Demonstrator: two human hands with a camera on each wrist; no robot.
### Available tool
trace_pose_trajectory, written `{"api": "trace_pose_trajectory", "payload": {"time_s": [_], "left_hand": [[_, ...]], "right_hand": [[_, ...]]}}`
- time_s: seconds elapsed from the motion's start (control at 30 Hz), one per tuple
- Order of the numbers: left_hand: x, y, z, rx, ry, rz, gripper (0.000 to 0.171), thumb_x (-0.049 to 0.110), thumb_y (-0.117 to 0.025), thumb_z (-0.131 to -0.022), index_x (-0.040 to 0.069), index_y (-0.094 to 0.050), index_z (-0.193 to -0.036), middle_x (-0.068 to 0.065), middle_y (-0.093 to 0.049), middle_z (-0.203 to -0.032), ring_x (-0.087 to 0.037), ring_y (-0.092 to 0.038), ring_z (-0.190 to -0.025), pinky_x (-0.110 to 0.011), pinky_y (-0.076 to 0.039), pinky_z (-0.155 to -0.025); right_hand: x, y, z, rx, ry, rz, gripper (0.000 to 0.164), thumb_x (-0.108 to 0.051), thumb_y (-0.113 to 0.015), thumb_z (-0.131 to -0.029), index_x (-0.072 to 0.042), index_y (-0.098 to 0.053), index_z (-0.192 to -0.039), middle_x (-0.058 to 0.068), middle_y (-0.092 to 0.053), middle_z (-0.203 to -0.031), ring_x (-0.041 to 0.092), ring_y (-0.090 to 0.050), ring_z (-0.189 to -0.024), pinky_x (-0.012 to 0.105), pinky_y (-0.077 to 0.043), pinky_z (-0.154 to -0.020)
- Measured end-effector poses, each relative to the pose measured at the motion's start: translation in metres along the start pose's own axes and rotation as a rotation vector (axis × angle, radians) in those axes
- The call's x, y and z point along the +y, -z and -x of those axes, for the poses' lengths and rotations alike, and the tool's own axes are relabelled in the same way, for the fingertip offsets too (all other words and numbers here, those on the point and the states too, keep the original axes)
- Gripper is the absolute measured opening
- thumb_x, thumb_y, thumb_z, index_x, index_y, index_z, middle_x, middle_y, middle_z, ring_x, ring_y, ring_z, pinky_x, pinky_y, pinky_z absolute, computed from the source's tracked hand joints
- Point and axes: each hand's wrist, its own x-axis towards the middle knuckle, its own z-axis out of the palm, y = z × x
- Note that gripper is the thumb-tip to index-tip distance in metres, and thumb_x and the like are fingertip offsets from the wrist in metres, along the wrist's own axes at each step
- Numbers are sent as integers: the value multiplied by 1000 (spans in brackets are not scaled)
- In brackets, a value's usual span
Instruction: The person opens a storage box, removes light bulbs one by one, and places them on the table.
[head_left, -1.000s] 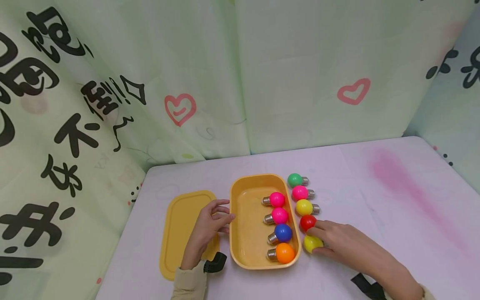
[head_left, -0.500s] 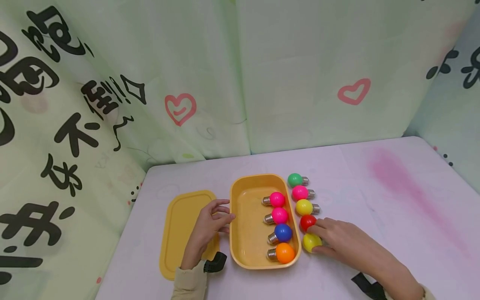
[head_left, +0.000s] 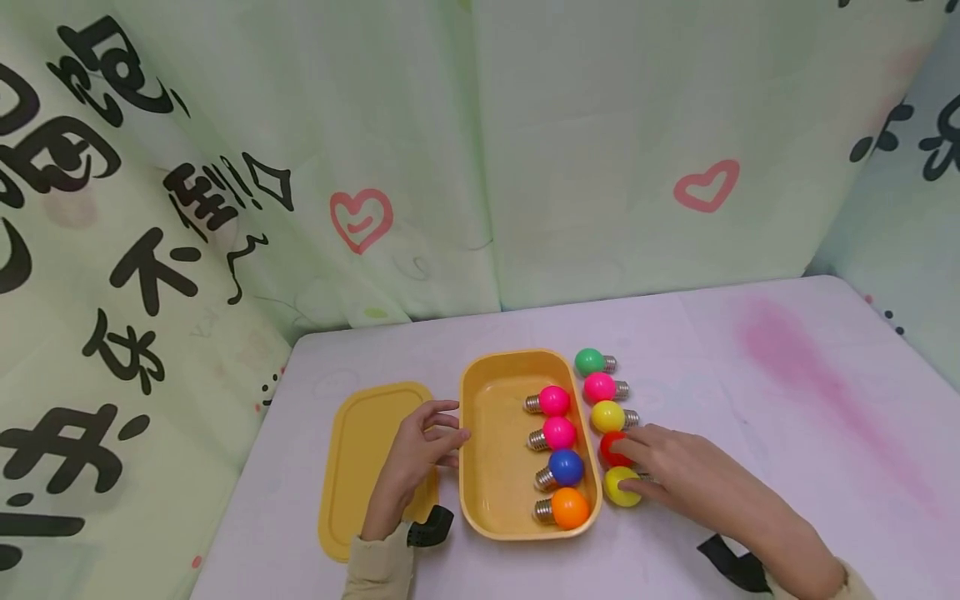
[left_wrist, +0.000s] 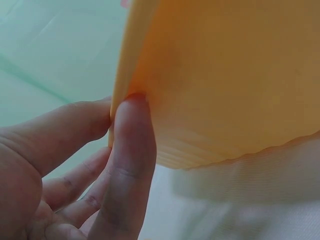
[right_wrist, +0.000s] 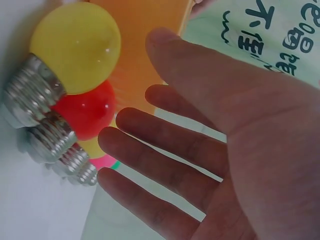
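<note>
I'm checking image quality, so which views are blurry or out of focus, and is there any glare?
Head view: sharp, evenly lit. Left wrist view: the yellow box fills the frame, soft and featureless. Right wrist view: the right hand is soft, and the nearest yellow bulb shows mild sheen.

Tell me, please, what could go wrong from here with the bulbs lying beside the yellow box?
The round bulbs lie loose in a tight row on the table; the right hand, open over the red bulb and the nearest yellow bulb, could nudge them into rolling. The left hand only touches the box at its rim, so a knock might shift it.
</note>
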Motion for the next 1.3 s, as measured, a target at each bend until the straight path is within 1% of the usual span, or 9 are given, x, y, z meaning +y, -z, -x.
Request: {"api": "trace_pose_trajectory", "payload": {"time_s": [0.3,0.43,0.53,0.63,0.73,0.87,0.93,1.13,1.3], "left_hand": [[0,0,0,-1,5,-2,50,13,-73,-90,5,-54,-135,-12,-61,-105,-19,-66,-73,-34,-62,-66],[0,1,0,3,4,-2,50,13,-74,-90,5,-54,-135,-11,-61,-105,-20,-67,-75,-34,-62,-65],[0,1,1,1,0,1,50,13,-74,-90,5,-54,-135,-11,-61,-105,-21,-67,-75,-34,-62,-65],[0,1,1,-1,3,1,50,12,-73,-90,5,-54,-135,-11,-61,-104,-20,-67,-74,-34,-62,-66],[1,0,1,-1,6,-3,49,12,-73,-90,6,-54,-135,-12,-62,-105,-19,-66,-72,-33,-62,-66],[2,0,1,-1,5,-6,50,13,-74,-90,6,-54,-135,-12,-62,-105,-18,-66,-72,-32,-62,-66],[1,0,1,-4,3,-4,50,13,-74,-90,6,-54,-135,-12,-62,-105,-18,-66,-72,-33,-62,-66],[1,0,1,-7,4,3,49,13,-73,-90,6,-54,-135,-12,-61,-104,-19,-67,-73,-33,-62,-67],[2,1,2,-4,4,5,49,13,-74,-90,6,-55,-134,-12,-61,-103,-19,-66,-72,-32,-62,-66]], "right_hand": [[-6,11,-12,28,-3,-20,41,-27,-83,-80,-11,-69,-115,-1,-65,-101,12,-60,-85,29,-60,-73],[-8,14,-19,60,14,-25,35,-26,-82,-81,-12,-70,-110,-1,-64,-99,10,-57,-84,23,-58,-70],[-10,15,-23,63,7,-22,32,-28,-81,-82,-14,-69,-108,-1,-63,-100,9,-56,-84,22,-57,-69],[-11,17,-28,42,-4,-20,36,-28,-79,-84,-13,-67,-115,1,-63,-107,12,-59,-90,24,-59,-73],[-12,17,-32,44,0,-21,38,-24,-78,-86,-11,-66,-119,2,-62,-110,14,-59,-93,27,-60,-75],[-13,16,-38,78,28,4,33,-20,-78,-86,-9,-67,-115,1,-61,-103,11,-56,-87,24,-59,-73],[-13,16,-41,86,39,7,32,-19,-78,-85,-8,-68,-114,1,-61,-103,12,-56,-87,25,-59,-73],[-13,19,-52,66,57,11,37,-20,-79,-85,-6,-67,-116,8,-63,-112,21,-62,-97,33,-61,-78],[-14,19,-63,45,55,26,42,-20,-79,-85,-3,-66,-121,11,-63,-117,25,-63,-101,38,-60,-83]]}}
